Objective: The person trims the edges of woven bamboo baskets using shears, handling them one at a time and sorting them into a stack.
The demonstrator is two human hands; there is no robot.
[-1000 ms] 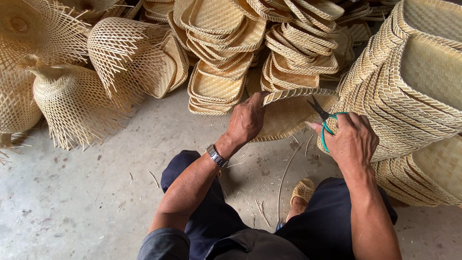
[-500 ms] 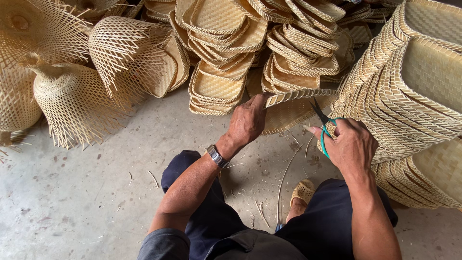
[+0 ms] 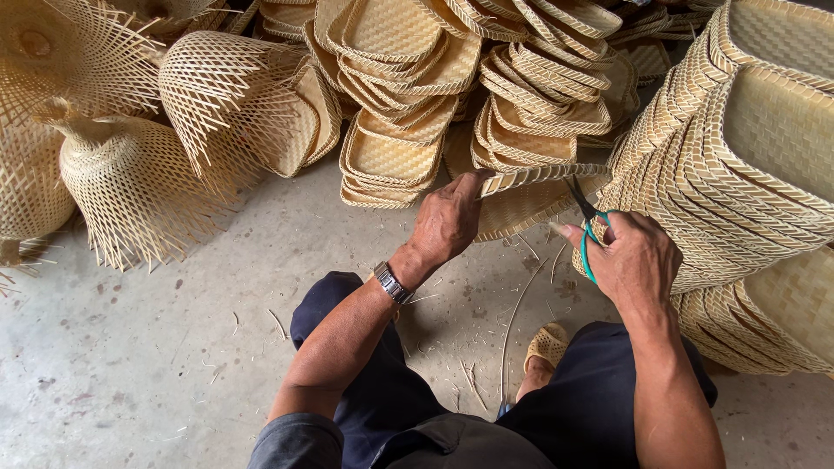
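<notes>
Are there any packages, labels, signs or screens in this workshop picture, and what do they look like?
None in view: no packages, labels, signs or screens.
Closest thing: a wristwatch with a metal band on the left hand's wrist; its face cannot be seen.
Everything else is unmarked woven bamboo: stacked trays behind the hands and a tall basket stack at right.

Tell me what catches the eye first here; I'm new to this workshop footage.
Woven bamboo everywhere: stacked trays ahead, a tall stack of baskets at right, unfinished spiky baskets at left. In the middle, the left hand holds a tray's rim while the right hand works green-handled scissors at it.
</notes>
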